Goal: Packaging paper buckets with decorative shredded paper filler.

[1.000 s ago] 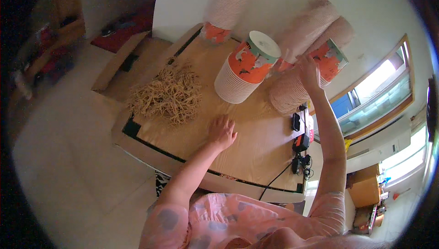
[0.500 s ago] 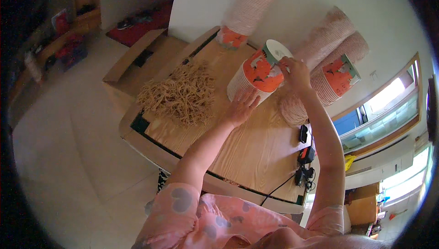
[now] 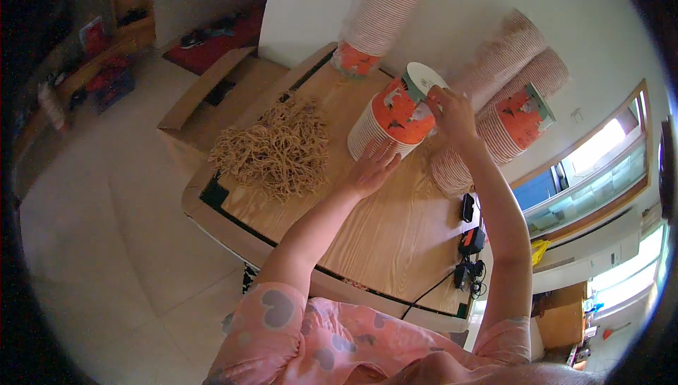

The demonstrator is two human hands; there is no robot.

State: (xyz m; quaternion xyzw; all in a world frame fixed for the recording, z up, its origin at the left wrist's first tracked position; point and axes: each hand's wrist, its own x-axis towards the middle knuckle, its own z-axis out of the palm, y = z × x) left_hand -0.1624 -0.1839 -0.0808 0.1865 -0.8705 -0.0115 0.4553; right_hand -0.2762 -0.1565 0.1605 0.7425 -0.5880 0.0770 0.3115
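A stack of nested paper cups (image 3: 367,128), bottoms up, stands in front of me; its top cup (image 3: 400,109) is orange and green with a white base. My left hand (image 3: 372,172) lies against the near side of the stack, fingers stretched out. My right hand (image 3: 454,113) is closed in a pinch at the top cup's right side, near the base edge; whatever sits between its fingertips is too small to make out. Left of the stack lies a tangled heap of tan twine pieces (image 3: 275,146).
Behind stand a tall wrapped cup stack (image 3: 392,7), more wrapped stacks (image 3: 505,53) and another orange-green cup (image 3: 524,116). Black adapters with cables (image 3: 469,272) lie at the wooden tabletop's (image 3: 381,244) right edge. An open cardboard box (image 3: 247,78) is at the left.
The cup stack shifts very slightly left in view, as does the rest of the scene. Both hands keep their places on it, the right fingers drawn a little more together.
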